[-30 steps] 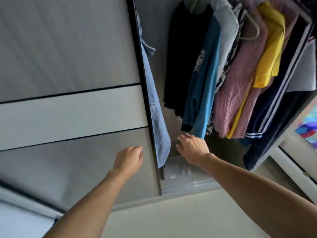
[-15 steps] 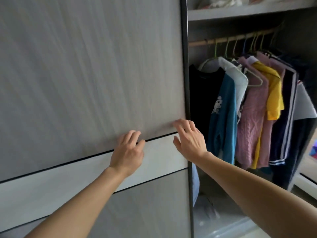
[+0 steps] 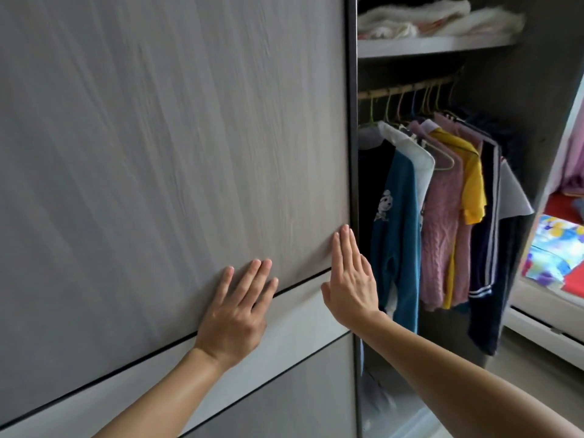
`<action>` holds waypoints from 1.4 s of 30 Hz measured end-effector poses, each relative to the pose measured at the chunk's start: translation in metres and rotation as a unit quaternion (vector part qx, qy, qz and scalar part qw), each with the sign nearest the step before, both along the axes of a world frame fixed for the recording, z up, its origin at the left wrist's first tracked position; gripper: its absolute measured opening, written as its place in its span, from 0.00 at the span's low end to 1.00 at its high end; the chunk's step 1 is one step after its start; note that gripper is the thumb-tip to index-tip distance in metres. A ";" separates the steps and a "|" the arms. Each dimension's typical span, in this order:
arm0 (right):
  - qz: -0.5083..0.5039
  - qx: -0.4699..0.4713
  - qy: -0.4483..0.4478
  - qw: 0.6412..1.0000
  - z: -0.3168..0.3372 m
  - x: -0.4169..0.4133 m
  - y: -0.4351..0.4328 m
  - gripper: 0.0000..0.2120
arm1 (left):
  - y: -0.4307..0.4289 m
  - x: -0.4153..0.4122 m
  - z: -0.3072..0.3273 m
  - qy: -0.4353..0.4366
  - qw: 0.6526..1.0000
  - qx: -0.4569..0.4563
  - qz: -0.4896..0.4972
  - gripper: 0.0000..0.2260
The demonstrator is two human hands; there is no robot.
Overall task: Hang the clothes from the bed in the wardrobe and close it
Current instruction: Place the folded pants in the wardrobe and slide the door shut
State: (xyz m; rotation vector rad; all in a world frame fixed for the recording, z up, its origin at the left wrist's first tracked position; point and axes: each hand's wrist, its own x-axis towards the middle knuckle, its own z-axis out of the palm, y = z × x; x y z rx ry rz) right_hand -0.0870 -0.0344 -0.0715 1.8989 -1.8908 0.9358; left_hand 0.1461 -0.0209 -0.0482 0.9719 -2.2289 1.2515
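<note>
The grey sliding wardrobe door fills the left and middle of the view; its dark right edge stands beside the open compartment. My left hand presses flat on the door with straight fingers across the pale band. My right hand lies flat with straight fingers against the door near its right edge. Inside, several clothes hang on hangers from a wooden rail: a black garment, a blue and white top, a pink knit, a yellow shirt, a navy striped jacket.
A shelf above the rail holds folded pale blankets. At the far right lies the bed with a colourful cover and red fabric. A pale storage box sits low in the wardrobe.
The view has risen from the wardrobe floor to the door and rail. Both hands moved up and flattened on the door, and the door's edge now covers more of the opening.
</note>
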 end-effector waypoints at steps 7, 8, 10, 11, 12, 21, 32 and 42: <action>-0.012 0.002 -0.002 1.000 -0.004 -0.017 -0.010 0.50 | -0.008 -0.018 0.001 -0.006 1.000 0.001 -0.007 0.25; -0.015 0.000 -0.001 1.000 -0.004 -0.022 -0.011 0.50 | -0.009 -0.024 0.002 -0.005 1.000 0.002 -0.008 0.25; -0.021 0.000 0.004 1.000 -0.002 -0.035 -0.015 0.50 | -0.013 -0.036 0.003 -0.004 1.000 0.009 -0.010 0.25; -0.024 0.001 0.007 1.000 -0.001 -0.043 -0.016 0.51 | -0.015 -0.044 0.003 -0.003 1.000 0.014 -0.011 0.25; -0.026 0.002 0.010 1.000 0.000 -0.051 -0.017 0.52 | -0.017 -0.052 0.004 -0.003 1.000 0.019 -0.012 0.25; -0.046 0.035 0.039 0.998 0.010 -0.154 -0.039 0.50 | -0.045 -0.152 0.008 -0.005 0.999 0.045 -0.022 0.24; -0.048 0.105 -0.065 0.991 0.040 -0.286 -0.066 0.44 | -0.080 -0.294 0.020 -0.020 0.996 0.078 -0.047 0.19; -0.061 0.184 -0.143 0.971 0.022 -0.358 -0.086 0.42 | -0.113 -0.367 0.027 -0.028 0.991 0.077 -0.110 0.19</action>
